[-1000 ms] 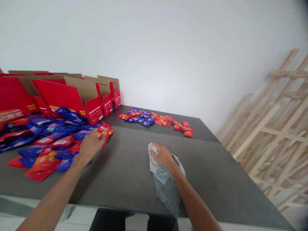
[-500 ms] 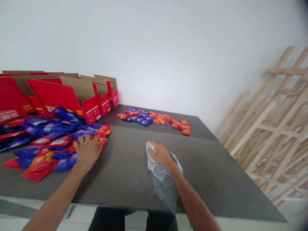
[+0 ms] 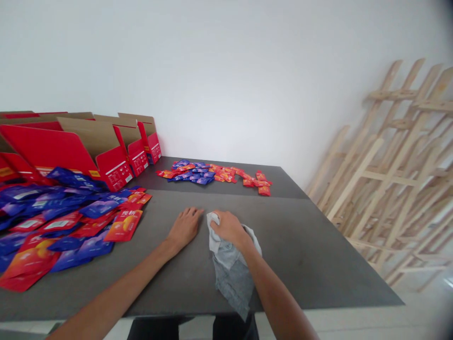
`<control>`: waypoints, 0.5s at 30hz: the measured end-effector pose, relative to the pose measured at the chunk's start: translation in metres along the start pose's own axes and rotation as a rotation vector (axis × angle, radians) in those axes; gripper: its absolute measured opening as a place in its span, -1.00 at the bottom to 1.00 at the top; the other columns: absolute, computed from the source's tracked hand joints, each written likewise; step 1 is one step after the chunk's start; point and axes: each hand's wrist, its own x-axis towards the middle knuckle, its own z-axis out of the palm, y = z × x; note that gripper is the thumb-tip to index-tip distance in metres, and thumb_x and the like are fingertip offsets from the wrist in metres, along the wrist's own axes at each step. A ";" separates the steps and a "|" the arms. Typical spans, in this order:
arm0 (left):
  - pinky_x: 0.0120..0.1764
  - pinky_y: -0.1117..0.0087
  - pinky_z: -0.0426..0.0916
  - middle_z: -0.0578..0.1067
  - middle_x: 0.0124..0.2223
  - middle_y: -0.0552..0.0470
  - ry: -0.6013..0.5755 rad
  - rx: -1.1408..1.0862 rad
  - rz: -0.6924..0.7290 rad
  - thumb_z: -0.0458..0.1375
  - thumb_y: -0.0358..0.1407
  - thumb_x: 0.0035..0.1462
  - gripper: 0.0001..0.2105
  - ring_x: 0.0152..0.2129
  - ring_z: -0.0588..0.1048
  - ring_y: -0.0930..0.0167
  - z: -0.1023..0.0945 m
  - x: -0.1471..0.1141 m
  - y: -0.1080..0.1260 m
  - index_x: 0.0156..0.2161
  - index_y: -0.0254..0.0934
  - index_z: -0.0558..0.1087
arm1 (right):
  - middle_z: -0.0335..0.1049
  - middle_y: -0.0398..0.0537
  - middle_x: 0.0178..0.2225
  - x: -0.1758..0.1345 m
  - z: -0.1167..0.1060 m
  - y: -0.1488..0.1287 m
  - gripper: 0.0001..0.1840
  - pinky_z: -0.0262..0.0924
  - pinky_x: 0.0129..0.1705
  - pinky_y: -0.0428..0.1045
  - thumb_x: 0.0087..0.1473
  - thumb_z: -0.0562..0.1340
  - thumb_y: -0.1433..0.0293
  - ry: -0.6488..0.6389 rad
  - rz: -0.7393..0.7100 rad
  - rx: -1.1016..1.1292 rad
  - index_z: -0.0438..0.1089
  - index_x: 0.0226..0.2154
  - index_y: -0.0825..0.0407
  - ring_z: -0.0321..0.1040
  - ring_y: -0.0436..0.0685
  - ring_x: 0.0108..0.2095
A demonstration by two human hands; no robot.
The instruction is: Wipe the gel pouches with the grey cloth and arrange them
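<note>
Two bare hands rest low over a grey table (image 3: 300,278), quite near each other but apart. The right hand (image 3: 228,226) is clamped on the upper end of a grey cloth (image 3: 235,278); its fingers curl around a bunched fold, and the rest trails below the wrist and under the forearm to the near edge of the table. Such a grip on one end probably gives a firm pad under the fingers, while the loose part is left free.

The left hand (image 3: 185,225) lies palm down on the table, with its fingers lightly bent and spread only a little. No object shows in it, though its underside is hidden. It perhaps serves as a support for the body, just beside the cloth.

On the left, red and blue packets (image 3: 122,225) lie in an overlapping heap, well apart from the cloth. Behind them stand red cartons (image 3: 71,146) with raised flaps, seemingly open so that the inside can be reached. A second group of packets (image 3: 191,172) is laid along the far part of the table, near the white wall (image 3: 226,85). Wooden frames (image 3: 385,184) stand sloping on the right, probably leaned to save room.
</note>
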 end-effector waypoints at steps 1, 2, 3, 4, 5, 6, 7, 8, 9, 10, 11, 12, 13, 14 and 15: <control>0.07 0.16 0.28 0.42 0.11 -0.18 -0.005 -0.038 0.028 -0.07 -0.57 0.13 -0.46 0.04 0.34 0.19 0.004 0.012 0.004 0.21 -0.27 0.34 | 0.58 0.07 -0.16 0.000 -0.002 0.002 -0.69 0.25 -0.13 0.00 0.21 0.16 0.28 -0.020 0.030 -0.020 0.51 -0.06 -0.04 0.51 0.22 -0.14; 0.09 0.16 0.27 0.42 0.10 -0.18 -0.010 -0.085 0.050 -0.07 -0.58 0.12 -0.47 0.04 0.34 0.20 0.008 0.025 0.009 0.19 -0.27 0.36 | 0.58 0.12 -0.16 -0.001 -0.003 0.004 -0.70 0.26 -0.13 0.02 0.20 0.17 0.29 -0.039 0.068 -0.044 0.54 -0.10 -0.01 0.51 0.25 -0.13; 0.12 0.15 0.26 0.42 0.09 -0.17 -0.012 -0.152 0.070 -0.06 -0.59 0.12 -0.48 0.05 0.34 0.21 0.011 0.039 0.014 0.17 -0.28 0.37 | 0.58 0.17 -0.15 -0.001 -0.005 0.006 -0.70 0.27 -0.13 0.04 0.19 0.17 0.29 -0.054 0.110 -0.067 0.56 -0.13 0.03 0.52 0.28 -0.12; 0.15 0.14 0.24 0.42 0.07 -0.17 -0.011 -0.229 0.086 -0.05 -0.61 0.11 -0.49 0.05 0.34 0.22 0.014 0.054 0.019 0.14 -0.28 0.39 | 0.57 0.23 -0.15 -0.002 -0.007 0.008 -0.69 0.29 -0.13 0.07 0.19 0.17 0.31 -0.065 0.152 -0.087 0.57 -0.16 0.07 0.52 0.32 -0.12; 0.18 0.12 0.21 0.42 0.07 -0.18 -0.008 -0.308 0.099 -0.04 -0.61 0.11 -0.51 0.06 0.34 0.22 0.017 0.070 0.026 0.11 -0.29 0.41 | 0.57 0.27 -0.15 -0.003 -0.008 0.010 -0.69 0.30 -0.13 0.08 0.18 0.17 0.31 -0.072 0.190 -0.101 0.58 -0.18 0.09 0.52 0.34 -0.11; 0.20 0.10 0.19 0.42 0.06 -0.19 -0.004 -0.384 0.107 -0.03 -0.61 0.12 -0.54 0.07 0.34 0.22 0.020 0.086 0.033 0.09 -0.31 0.43 | 0.57 0.29 -0.15 -0.003 -0.009 0.012 -0.68 0.30 -0.14 0.09 0.18 0.17 0.32 -0.076 0.217 -0.109 0.58 -0.18 0.11 0.52 0.35 -0.11; 0.21 0.08 0.18 0.42 0.06 -0.20 -0.001 -0.437 0.117 -0.01 -0.59 0.14 -0.58 0.07 0.34 0.21 0.023 0.101 0.042 0.07 -0.31 0.44 | 0.57 0.29 -0.15 -0.004 -0.010 0.013 -0.68 0.31 -0.14 0.08 0.18 0.16 0.32 -0.077 0.237 -0.112 0.58 -0.18 0.12 0.53 0.36 -0.11; 0.21 0.08 0.19 0.42 0.07 -0.20 0.000 -0.478 0.128 0.01 -0.55 0.19 -0.63 0.07 0.36 0.21 0.027 0.116 0.053 0.06 -0.32 0.45 | 0.57 0.29 -0.15 -0.005 -0.011 0.015 -0.68 0.31 -0.14 0.08 0.18 0.16 0.32 -0.078 0.252 -0.114 0.58 -0.18 0.11 0.53 0.35 -0.11; 0.19 0.09 0.23 0.41 0.09 -0.18 -0.002 -0.512 0.140 0.04 -0.48 0.24 -0.69 0.05 0.38 0.22 0.030 0.130 0.064 0.06 -0.31 0.45 | 0.57 0.29 -0.14 -0.006 -0.012 0.016 -0.67 0.32 -0.14 0.07 0.18 0.16 0.31 -0.082 0.271 -0.119 0.58 -0.17 0.11 0.53 0.35 -0.10; 0.15 0.10 0.29 0.41 0.10 -0.16 -0.004 -0.542 0.154 0.07 -0.39 0.29 -0.72 0.03 0.41 0.23 0.033 0.142 0.075 0.06 -0.30 0.45 | 0.57 0.29 -0.14 -0.007 -0.012 0.016 -0.66 0.32 -0.14 0.07 0.18 0.16 0.31 -0.086 0.289 -0.125 0.58 -0.15 0.11 0.53 0.35 -0.10; 0.09 0.12 0.35 0.41 0.11 -0.15 -0.005 -0.580 0.167 0.10 -0.29 0.31 -0.72 0.00 0.43 0.25 0.036 0.152 0.086 0.08 -0.29 0.44 | 0.56 0.31 -0.13 -0.008 -0.013 0.017 -0.66 0.32 -0.15 0.07 0.18 0.16 0.32 -0.092 0.305 -0.131 0.58 -0.14 0.12 0.53 0.36 -0.09; 0.04 0.13 0.40 0.41 0.11 -0.13 -0.007 -0.619 0.180 0.11 -0.21 0.32 -0.69 -0.03 0.45 0.26 0.038 0.161 0.097 0.09 -0.30 0.42 | 0.56 0.32 -0.13 -0.008 -0.014 0.018 -0.65 0.33 -0.15 0.07 0.17 0.16 0.33 -0.100 0.323 -0.137 0.57 -0.13 0.14 0.53 0.36 -0.09; 0.00 0.14 0.43 0.41 0.11 -0.12 -0.009 -0.656 0.193 0.11 -0.16 0.32 -0.65 -0.04 0.47 0.26 0.040 0.168 0.107 0.10 -0.31 0.41 | 0.55 0.34 -0.13 -0.009 -0.014 0.019 -0.64 0.33 -0.16 0.07 0.16 0.16 0.34 -0.112 0.342 -0.142 0.57 -0.13 0.16 0.53 0.37 -0.10; -0.02 0.15 0.45 0.42 0.11 -0.12 -0.012 -0.690 0.205 0.11 -0.14 0.32 -0.64 -0.06 0.48 0.27 0.041 0.174 0.116 0.11 -0.31 0.40 | 0.55 0.35 -0.13 -0.009 -0.015 0.021 -0.65 0.33 -0.16 0.07 0.15 0.16 0.36 -0.122 0.364 -0.148 0.57 -0.13 0.18 0.54 0.36 -0.11; -0.03 0.14 0.45 0.42 0.10 -0.12 -0.016 -0.720 0.216 0.12 -0.15 0.32 -0.64 -0.06 0.48 0.27 0.043 0.178 0.123 0.11 -0.31 0.40 | 0.55 0.35 -0.13 -0.009 -0.016 0.023 -0.66 0.33 -0.16 0.07 0.15 0.17 0.37 -0.125 0.392 -0.154 0.57 -0.14 0.19 0.54 0.36 -0.11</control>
